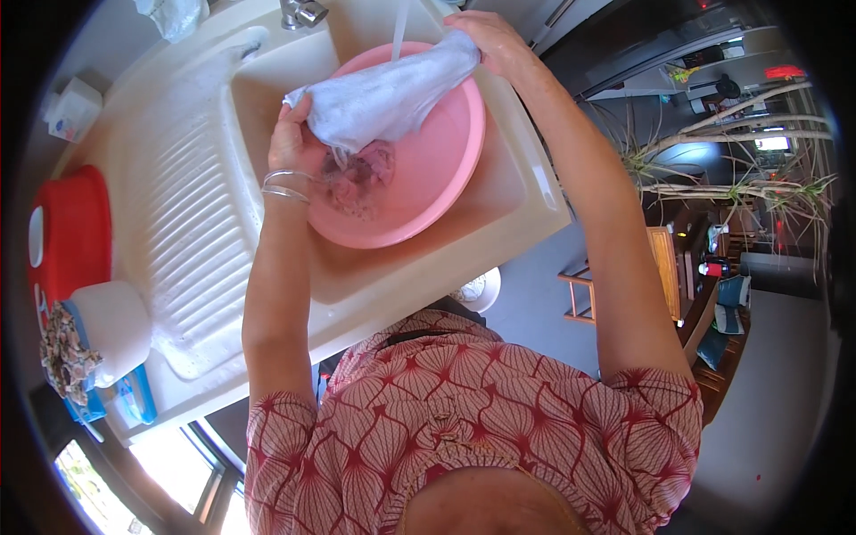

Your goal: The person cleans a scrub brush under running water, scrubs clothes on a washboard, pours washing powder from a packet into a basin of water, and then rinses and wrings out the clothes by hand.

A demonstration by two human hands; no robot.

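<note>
A wet white cloth (383, 100) is stretched between my two hands above a pink basin (470, 134). My left hand (291, 135) is closed on its left end, beside the basin's rim. At the upper right, my right hand (490, 40) grips the other end, held a little higher. Water drips from the cloth's lower edge into the basin, where the surface is stirred up. A thin stream of water (400, 27) runs down behind the cloth. Something dark and reddish shows under the splashing water, too blurred to name.
The basin sits in a cream sink (526, 178) with a wet ribbed washboard (192, 232) on its left. A metal faucet (303, 12) is at the back. Along the left edge stand a red plastic container (85, 223), a white tub (114, 330) and a blue package (136, 392).
</note>
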